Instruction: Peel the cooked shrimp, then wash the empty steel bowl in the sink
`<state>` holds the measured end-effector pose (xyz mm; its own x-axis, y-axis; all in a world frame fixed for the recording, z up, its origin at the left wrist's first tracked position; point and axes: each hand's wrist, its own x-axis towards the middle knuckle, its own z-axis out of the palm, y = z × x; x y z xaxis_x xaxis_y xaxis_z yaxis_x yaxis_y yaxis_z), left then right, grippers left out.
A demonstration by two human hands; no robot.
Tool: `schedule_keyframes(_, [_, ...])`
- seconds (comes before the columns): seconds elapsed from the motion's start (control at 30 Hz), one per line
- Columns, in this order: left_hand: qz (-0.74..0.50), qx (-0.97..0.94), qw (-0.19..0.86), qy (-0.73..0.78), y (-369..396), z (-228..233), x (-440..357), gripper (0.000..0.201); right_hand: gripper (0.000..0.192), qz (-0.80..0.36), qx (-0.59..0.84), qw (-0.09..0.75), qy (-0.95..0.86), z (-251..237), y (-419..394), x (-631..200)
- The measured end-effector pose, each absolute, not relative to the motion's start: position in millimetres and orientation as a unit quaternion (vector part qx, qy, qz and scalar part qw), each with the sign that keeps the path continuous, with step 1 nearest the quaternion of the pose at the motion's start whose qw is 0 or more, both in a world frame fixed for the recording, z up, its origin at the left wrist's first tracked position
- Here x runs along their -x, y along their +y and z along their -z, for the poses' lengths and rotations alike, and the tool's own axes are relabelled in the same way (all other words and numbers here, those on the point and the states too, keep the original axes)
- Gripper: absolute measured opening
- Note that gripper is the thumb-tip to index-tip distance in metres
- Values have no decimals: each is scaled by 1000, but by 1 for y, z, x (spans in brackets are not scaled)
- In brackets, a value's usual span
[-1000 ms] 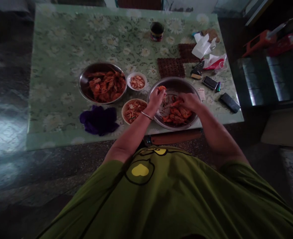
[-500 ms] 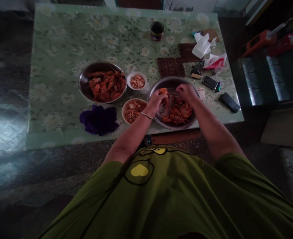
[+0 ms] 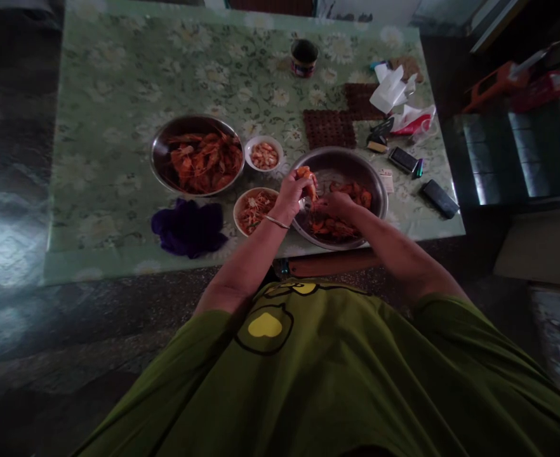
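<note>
Over the left side of a wide steel basin (image 3: 378,174), my left hand (image 3: 292,192) is closed around an orange shrimp (image 3: 307,176). My right hand (image 3: 336,204) reaches in from the right, its fingers pinched at the lower end of that same shrimp. Several reddish-orange shrimp (image 3: 337,226) lie in the basin beneath my hands. To the left, a small white bowl (image 3: 264,139) contains peeled shrimp meat (image 3: 263,155). Below it, a second bowl (image 3: 236,219) is heaped with shrimp heads and shells (image 3: 255,211), partly covered by my left wrist.
Another steel bowl (image 3: 156,168) full of whole shrimp stands at left, with a dark purple cloth (image 3: 187,228) below it. Behind the basin are brown woven mats (image 3: 330,129) and an open tin (image 3: 303,58). Tissues (image 3: 388,89), a black case (image 3: 402,160) and a phone (image 3: 440,198) lie at right.
My right hand has come down and left from the basin's far side to the shrimp in my left hand. My left hand has shifted slightly left, still gripping it.
</note>
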<state>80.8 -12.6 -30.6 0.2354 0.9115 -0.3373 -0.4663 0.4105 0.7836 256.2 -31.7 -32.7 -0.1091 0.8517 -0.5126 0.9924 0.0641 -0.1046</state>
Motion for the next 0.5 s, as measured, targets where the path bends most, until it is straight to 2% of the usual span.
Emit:
schedule_keyframes(0.13, [-478, -275, 737, 391, -13, 30, -79, 40, 39, 141, -732, 160, 647, 21, -22, -293])
schedule_keyframes(0.23, [-480, -270, 736, 393, -16, 29, -78, 41, 42, 87, -758, 172, 624, 22, -14, -320])
schedule_keyframes(0.37, [-471, -264, 738, 404, -17, 27, -80, 41, 44, 76, -742, 209, 632, 37, -8, -322])
schedule_keyframes(0.5, [-468, -265, 737, 409, -17, 28, -82, 37, 43, 97, -735, 185, 645, 46, -6, -312])
